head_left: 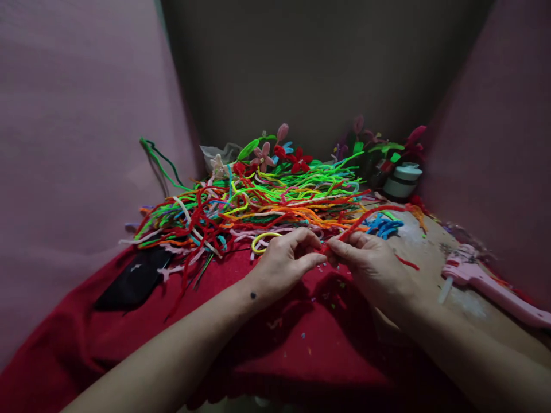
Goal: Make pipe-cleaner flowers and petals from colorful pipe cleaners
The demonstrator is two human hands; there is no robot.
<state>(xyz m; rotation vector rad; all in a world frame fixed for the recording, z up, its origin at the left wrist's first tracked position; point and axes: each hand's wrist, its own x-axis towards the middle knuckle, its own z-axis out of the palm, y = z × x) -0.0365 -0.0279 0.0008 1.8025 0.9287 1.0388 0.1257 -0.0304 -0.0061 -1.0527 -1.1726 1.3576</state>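
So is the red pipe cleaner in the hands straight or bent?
Bent. From the pinch between the left hand and right hand, the red pipe cleaner rises and arcs rightward over the blue pieces.

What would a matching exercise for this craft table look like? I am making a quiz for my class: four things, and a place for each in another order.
Things:
1. red pipe cleaner
2. pink glue gun
3. black pouch
4. white jar

Places:
A. far right, beside the finished flowers
B. left, on the red cloth
C. pinched between left hand and right hand
D. right, on bare wood

Pairs: 1-C, 2-D, 3-B, 4-A
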